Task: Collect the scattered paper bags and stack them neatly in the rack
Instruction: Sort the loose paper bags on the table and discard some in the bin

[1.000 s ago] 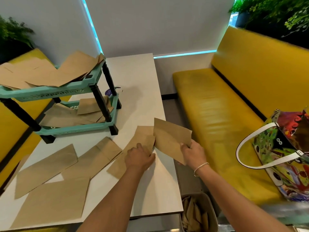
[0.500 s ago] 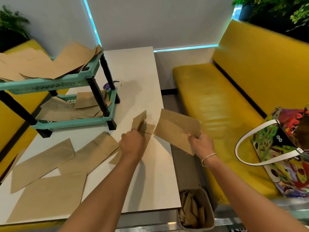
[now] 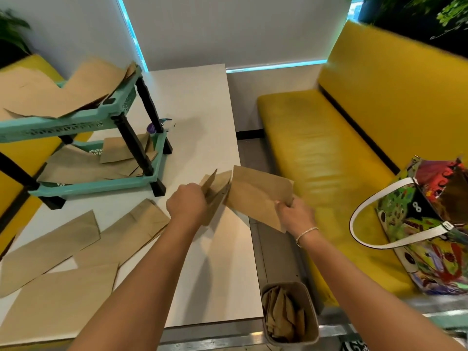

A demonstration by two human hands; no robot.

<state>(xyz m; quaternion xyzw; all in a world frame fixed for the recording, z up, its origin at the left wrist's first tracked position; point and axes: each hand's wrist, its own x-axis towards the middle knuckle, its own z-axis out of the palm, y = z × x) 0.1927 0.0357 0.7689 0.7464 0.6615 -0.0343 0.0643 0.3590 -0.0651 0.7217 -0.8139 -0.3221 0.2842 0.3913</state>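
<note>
The left hand [image 3: 188, 202] has its fingers curled round one brown paper bag [image 3: 215, 191], lifted edge-on off the bench [image 3: 202, 110] near its right edge. The right hand [image 3: 295, 215] pinches a second bag [image 3: 255, 196] by its lower corner, held out past the bench's right edge, its left edge touching or just beside the first bag. So two bags are gathered and neither is in the rack [image 3: 76, 122] yet.

Three more bags [image 3: 55, 239] lie flat and overlapping towards the bench's near left corner, not yet picked up. The rack stands at the bench's left edge; both its shelves already carry bags, but these lie askew, some hanging over the rim, so they would need squaring. I judge the job barely half done: collecting remains, and all the neat stacking.

A bin [image 3: 291, 312] holding brown paper sits on the floor below the near right corner.
</note>
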